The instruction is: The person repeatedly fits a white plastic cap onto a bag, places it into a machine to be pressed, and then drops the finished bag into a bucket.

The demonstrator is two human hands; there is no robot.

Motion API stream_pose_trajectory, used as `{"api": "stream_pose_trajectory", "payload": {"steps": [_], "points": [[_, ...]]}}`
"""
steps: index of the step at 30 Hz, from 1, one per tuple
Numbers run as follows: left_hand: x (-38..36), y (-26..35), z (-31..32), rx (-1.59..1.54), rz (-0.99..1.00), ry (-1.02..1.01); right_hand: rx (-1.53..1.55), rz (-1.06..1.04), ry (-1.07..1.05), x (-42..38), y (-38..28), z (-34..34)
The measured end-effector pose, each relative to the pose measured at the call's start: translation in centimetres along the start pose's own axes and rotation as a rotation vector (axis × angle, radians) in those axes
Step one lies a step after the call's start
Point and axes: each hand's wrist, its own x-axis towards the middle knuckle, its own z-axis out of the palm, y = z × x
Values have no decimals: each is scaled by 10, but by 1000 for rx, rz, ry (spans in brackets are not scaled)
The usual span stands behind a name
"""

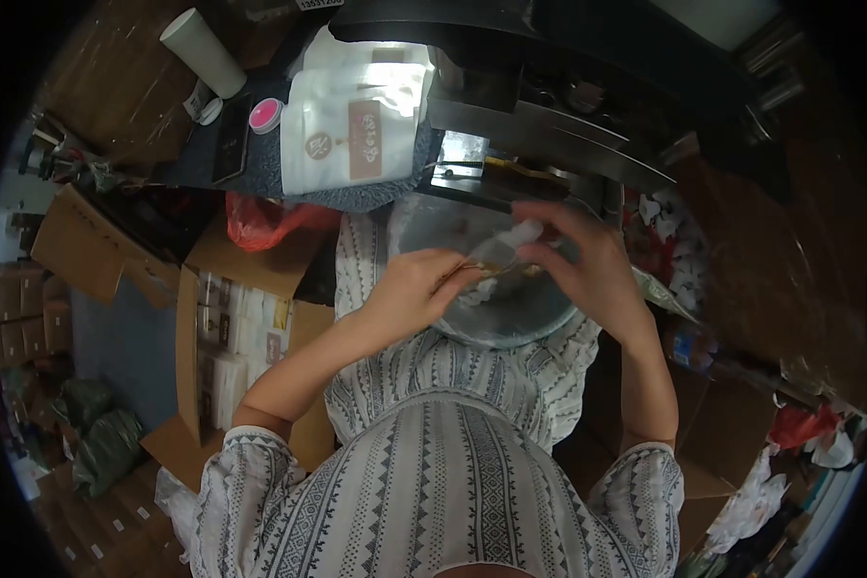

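Observation:
A large round basin (511, 332), seemingly lined with clear plastic, sits on my lap. My left hand (419, 286) is over its left side, fingers pinched on the edge of a small clear plastic piece (491, 252), perhaps a little bag. From the right, my right hand (580, 260) pinches a whitish, soft-looking bit (522, 233) between thumb and fingers, touching or very close to the clear piece. Blur hides exactly what it is. Below the hands, small white and yellowish bits (480, 291) lie in the basin.
Printed white pouches (356, 130) lie on a blue-grey cloth (356, 197) ahead, beside a pink-topped round jar (266, 116), a dark phone-like slab (231, 144) and a white cup (202, 53). An open carton (188, 356) of packets stands left; a red bag (260, 220) lies behind it.

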Motion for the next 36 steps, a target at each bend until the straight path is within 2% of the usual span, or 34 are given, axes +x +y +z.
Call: {"api": "stream_pose_trajectory", "payload": {"steps": [1, 2, 3, 4, 6, 8, 9, 10, 11, 12, 13, 14, 15, 16, 18, 19, 21, 23, 24, 27, 29, 30, 32, 33, 35, 36], "points": [[10, -2, 6, 1, 3, 3, 33, 58, 132, 1, 6, 1], [22, -5, 11, -259, -305, -96, 66, 118, 263, 0, 9, -1], [34, -9, 16, -519, -613, -195, 65, 117, 263, -4, 11, -6], [47, -16, 19, -520, -612, -195, -50, 159, 269, -11, 12, -14], [67, -26, 24, -813, -690, -127, -165, 205, 274, -21, 17, -28], [70, -21, 30, -911, -707, -60, -340, 542, 247, -31, 25, -42], [70, -20, 32, -1005, -724, 13, -341, 546, 246, -35, 50, -47], [67, -21, 32, -1004, -728, 10, -664, 435, 313, -38, 90, -47], [60, -25, 31, -926, -669, -15, -984, 312, 375, -40, 110, -46], [58, -29, 26, -846, -600, -36, -985, 310, 380, -39, 105, -45], [59, -36, 10, -844, -591, -29, -827, 445, 392, -35, 96, -46], [55, -45, -13, -397, -423, 232, -661, 578, 394, -32, 92, -45], [48, -52, -27, 56, -248, 460, -656, 584, 388, -35, 97, -44], [37, -66, -24, 58, -251, 453, -661, 529, 375, -38, 106, -45], [15, -98, -7, 1013, -105, 340, -670, 465, 367, -42, 112, -52], [11, -98, -11, 1019, -100, 348, -593, 439, 325, -43, 110, -56], [-5, -92, -15, 765, -30, 301, -512, 430, 279, -47, 102, -59], [-11, -88, -22, 717, -113, 302, -450, 463, 218, -51, 94, -62], [-12, -85, -27, 677, -190, 310, -455, 465, 219, -53, 96, -61], [-14, -82, -33, 611, -226, 299, -554, 445, 288, -55, 102, -58], [-16, -75, -35, 548, -219, 336, -710, 592, 253, -55, 97, -60], [-17, -70, -36, 486, -215, 375, -713, 593, 253, -56, 91, -60], [-19, -50, -35, 424, -197, 387, -430, 470, 368, -56, 73, -55], [-19, -40, -33, 366, -182, 396, -431, 470, 363, -49, 58, -53], [-15, -23, -27, 380, -132, 400, 63, 256, 290, -34, 23, -41], [-12, -15, -25, 394, -70, 410, 65, 255, 293, -26, 12, -33]]}}
